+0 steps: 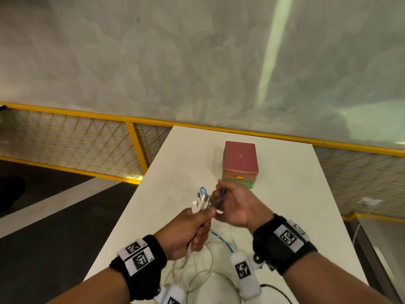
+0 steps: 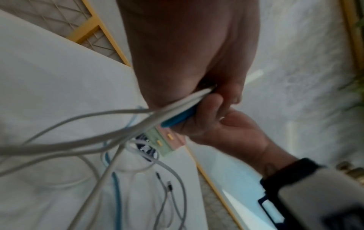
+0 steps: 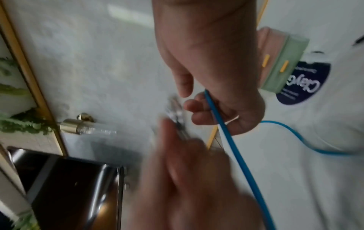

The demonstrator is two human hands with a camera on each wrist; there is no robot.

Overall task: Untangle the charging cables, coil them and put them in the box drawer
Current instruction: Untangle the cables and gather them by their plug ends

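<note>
Left hand [image 1: 186, 231] grips the white cables [image 2: 82, 140], right hand [image 1: 235, 205] pinches the blue cable [image 3: 226, 132]: light, limp, snag-prone; likely best held near plugs.

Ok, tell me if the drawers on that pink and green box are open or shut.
Shut. On the box both drawer fronts sit flush with its face, the orange handle in line; the right wrist view shows the same. No cable is inside yet.

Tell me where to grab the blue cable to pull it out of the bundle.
Pinch the blue cable just below the right hand, coming from the right, where it runs apart from the white cables gripped in the left hand. Nearer the plugs they bunch together.
</note>
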